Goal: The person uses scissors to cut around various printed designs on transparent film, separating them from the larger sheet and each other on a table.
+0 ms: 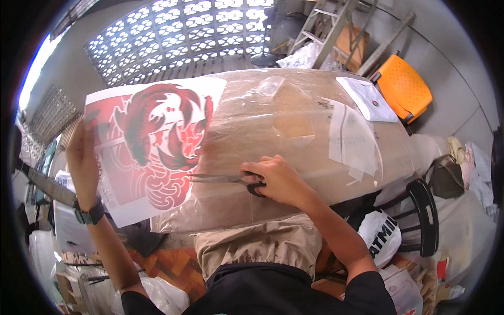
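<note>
A large white sheet (173, 126) printed with a red and dark red swirling fish-like picture is raised at the left, over the table's left end. My left hand (83, 155), with a dark watch (89, 212) on its wrist, grips the sheet's left edge; some of its fingers are hidden. Over the middle of the near side, my right hand (278, 178) is closed around the black handles of a pair of scissors (218, 178). Their blades point left, with the tips at the sheet's right edge. Whether they touch the paper I cannot tell.
Clear plastic covers the brown table (247, 136). A folded white cloth (367, 100) and pale sheet pieces (352, 139) lie on its right side. Beyond stand an orange chair (404, 86) and a ladder (328, 31). A black-framed chair (422, 218) and bags crowd the near right.
</note>
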`<state>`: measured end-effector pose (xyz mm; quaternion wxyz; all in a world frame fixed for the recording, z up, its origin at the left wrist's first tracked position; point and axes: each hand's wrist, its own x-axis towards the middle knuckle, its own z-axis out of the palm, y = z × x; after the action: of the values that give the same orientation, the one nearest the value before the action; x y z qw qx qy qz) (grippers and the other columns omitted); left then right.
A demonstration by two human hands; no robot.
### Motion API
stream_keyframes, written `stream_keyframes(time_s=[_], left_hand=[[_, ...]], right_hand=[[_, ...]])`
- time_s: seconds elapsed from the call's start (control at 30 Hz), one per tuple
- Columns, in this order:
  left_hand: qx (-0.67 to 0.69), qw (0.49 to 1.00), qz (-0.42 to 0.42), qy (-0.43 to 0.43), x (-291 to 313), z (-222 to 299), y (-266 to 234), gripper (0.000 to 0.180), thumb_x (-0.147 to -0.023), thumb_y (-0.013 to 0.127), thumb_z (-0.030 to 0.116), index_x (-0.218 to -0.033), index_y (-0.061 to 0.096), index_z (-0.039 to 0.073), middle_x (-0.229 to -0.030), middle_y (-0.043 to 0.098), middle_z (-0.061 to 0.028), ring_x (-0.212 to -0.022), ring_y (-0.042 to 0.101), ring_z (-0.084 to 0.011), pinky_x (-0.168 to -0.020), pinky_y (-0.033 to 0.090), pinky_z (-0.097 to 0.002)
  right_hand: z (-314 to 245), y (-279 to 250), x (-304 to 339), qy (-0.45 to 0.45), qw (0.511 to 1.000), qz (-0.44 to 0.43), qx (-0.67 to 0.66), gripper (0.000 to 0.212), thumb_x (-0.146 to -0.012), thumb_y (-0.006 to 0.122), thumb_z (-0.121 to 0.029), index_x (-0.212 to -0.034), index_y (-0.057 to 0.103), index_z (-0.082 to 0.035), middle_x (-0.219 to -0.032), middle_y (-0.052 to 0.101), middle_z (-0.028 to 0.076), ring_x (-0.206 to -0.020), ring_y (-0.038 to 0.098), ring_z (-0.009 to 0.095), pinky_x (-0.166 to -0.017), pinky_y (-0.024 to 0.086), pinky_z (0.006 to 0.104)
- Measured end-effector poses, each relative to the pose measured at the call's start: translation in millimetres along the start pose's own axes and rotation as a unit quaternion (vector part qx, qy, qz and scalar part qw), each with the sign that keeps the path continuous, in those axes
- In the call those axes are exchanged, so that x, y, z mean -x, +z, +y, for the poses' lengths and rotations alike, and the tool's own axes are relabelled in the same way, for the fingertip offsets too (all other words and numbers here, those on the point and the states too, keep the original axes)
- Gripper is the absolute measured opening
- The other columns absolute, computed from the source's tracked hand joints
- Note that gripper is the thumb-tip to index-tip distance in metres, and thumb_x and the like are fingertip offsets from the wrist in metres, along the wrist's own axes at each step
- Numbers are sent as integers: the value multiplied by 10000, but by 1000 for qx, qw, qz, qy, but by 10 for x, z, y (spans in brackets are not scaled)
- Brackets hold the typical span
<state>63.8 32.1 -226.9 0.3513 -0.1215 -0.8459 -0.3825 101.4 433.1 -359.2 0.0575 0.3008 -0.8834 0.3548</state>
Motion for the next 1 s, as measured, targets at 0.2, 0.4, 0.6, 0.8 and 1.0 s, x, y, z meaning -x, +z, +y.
stream_keyframes(time_s=[0.2, 0.4, 0.6, 0.8, 1.0], left_hand=[[-92, 996, -8, 5, -148, -447, -254, 356, -1047, 508, 260, -1255, 627, -3, -990, 640, 1, -849, 516, -82, -768, 442, -240], [25, 995, 12, -94, -117, -517, -258, 387, -1036, 544, 277, -1308, 605, 8, -992, 624, -10, -818, 524, -53, -661, 447, -185], [118, 990, -54, -60, -176, -234, 363, 346, -1043, 521, 217, -1280, 601, -22, -1004, 652, -24, -856, 557, -52, -755, 456, -186], [156, 981, -81, 76, -303, 489, 1311, 329, -1032, 528, 174, -1268, 601, -43, -1086, 680, -65, -958, 598, -106, -889, 465, -269], [322, 934, -152, 16, -22, 1059, 2329, 319, -1031, 488, 120, -1292, 578, -40, -1128, 665, -69, -955, 626, -117, -836, 539, -289]], right_hand=[[25, -180, 126, 10, 999, 43, 7, 393, -713, 689, -26, -1091, 652, -125, -789, 629, 35, -772, 638, 278, -686, 501, 365], [489, -1181, 640, 304, 918, 196, 165, 397, -774, 756, -176, -1151, 636, -138, -776, 671, 89, -721, 669, 301, -649, 512, 393], [314, -1028, 729, 351, 917, 87, 168, 458, -813, 748, -364, -1210, 625, -172, -767, 675, 140, -763, 682, 344, -680, 519, 444], [62, -405, 727, 188, 911, -58, 362, 482, -883, 674, -368, -1264, 617, -78, -949, 641, 225, -987, 657, 333, -868, 525, 418], [-694, -551, 186, 148, 981, 124, 0, 899, -822, 743, -466, -1411, 366, 99, -1079, 627, 325, -943, 650, 466, -830, 535, 468]])
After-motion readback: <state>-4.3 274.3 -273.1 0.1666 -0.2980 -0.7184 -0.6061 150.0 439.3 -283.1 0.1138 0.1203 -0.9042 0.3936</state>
